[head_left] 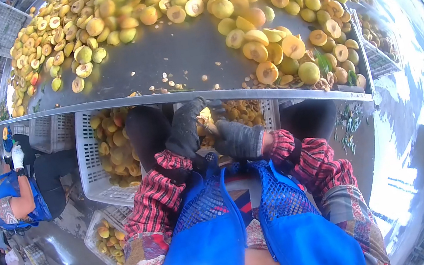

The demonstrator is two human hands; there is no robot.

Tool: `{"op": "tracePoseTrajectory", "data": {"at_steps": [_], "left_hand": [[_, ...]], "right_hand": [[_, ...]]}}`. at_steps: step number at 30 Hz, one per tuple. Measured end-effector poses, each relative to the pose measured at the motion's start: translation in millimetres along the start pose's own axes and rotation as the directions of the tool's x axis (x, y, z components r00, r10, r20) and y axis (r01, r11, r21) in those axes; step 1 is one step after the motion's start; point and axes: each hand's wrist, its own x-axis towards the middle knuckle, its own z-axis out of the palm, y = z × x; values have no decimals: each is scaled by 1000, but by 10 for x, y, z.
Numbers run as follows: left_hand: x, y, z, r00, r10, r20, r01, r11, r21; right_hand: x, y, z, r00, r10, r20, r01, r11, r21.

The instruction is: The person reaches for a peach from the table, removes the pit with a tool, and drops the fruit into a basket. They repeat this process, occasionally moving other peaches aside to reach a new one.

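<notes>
Both of my hands wear dark grey gloves and meet just below the metal table edge. My left hand point(187, 128) is closed around a yellow peach point(205, 115), only part of which shows. Close beside it, my right hand point(238, 138) is curled shut with its fingers toward the fruit. Something thin seems to stick out of the right fist, but I cannot make out what it is. Below my hands stands a white crate point(90, 172) holding yellow peaches point(113, 143) at its left, with cut pieces point(242, 111) behind my right hand.
A metal table point(171, 55) carries a large heap of whole and halved peaches point(293, 47), with loose pits and scraps near its edge. Another crate point(92, 239) of peaches stands lower left. A seated co-worker point(15, 193) is at the left. Leaves point(353, 123) litter the floor at right.
</notes>
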Motion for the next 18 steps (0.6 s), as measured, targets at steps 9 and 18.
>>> {"op": "tracePoseTrajectory", "data": {"at_steps": [9,18], "left_hand": [[-95,19,133,959,119,-256,-48,962,268],[34,-286,179,883,-438,-170,56,458,-887]], "right_hand": [[-8,-77,4,990,-34,138,-51,820,569],[12,-152,97,945,59,321,-316,-81,945]]}}
